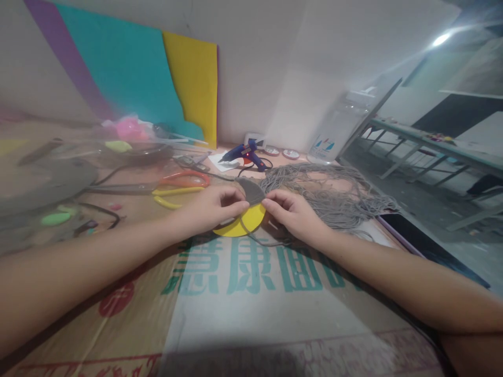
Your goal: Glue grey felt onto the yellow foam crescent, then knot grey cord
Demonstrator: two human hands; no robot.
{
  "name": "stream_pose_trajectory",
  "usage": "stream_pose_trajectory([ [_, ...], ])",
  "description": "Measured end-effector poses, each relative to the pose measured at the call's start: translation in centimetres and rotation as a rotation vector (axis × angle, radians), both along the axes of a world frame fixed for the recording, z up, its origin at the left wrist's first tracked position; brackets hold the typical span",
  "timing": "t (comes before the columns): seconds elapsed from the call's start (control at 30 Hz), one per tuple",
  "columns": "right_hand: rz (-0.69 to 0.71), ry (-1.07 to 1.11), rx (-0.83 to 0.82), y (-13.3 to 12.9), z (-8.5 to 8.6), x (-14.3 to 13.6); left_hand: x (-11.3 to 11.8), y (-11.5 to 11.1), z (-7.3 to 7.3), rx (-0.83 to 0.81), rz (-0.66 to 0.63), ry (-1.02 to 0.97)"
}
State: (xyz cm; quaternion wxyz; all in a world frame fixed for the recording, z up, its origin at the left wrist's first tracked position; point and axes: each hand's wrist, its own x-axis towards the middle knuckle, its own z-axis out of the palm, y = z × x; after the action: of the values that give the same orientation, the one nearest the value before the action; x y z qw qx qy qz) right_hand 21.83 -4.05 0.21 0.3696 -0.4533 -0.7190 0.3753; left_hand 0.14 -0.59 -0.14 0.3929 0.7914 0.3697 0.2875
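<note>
Between my two hands is a yellow disc point(240, 225), tilted up, its far part covered by grey yarn point(251, 189). My left hand point(208, 207) pinches the disc's left side near the edge of the grey part. With thumb and forefinger, my right hand point(293, 212) grips the right side of it. A grey strand crosses the yellow face and trails off to the right beneath my right hand. Behind my right hand lies a large loose heap of grey yarn point(334, 191). Scissors point(181, 180) with orange and yellow handles rest just beyond my left wrist.
A blue glue gun point(245, 154) stands at the back near small round tape rolls point(281, 152) and a clear plastic bottle point(334, 125). A phone point(428, 246) lies at the right edge. Coloured sheets point(129, 63) lean on the wall; printed cardboard point(231, 319) covers the tabletop.
</note>
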Motion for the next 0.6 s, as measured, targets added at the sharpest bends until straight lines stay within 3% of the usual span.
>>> stream_pose_trajectory([
  [0.6,0.009,-0.028,-0.017,0.00,0.14,0.00,-0.21,-0.33,-0.02,0.078,-0.042,0.108],
])
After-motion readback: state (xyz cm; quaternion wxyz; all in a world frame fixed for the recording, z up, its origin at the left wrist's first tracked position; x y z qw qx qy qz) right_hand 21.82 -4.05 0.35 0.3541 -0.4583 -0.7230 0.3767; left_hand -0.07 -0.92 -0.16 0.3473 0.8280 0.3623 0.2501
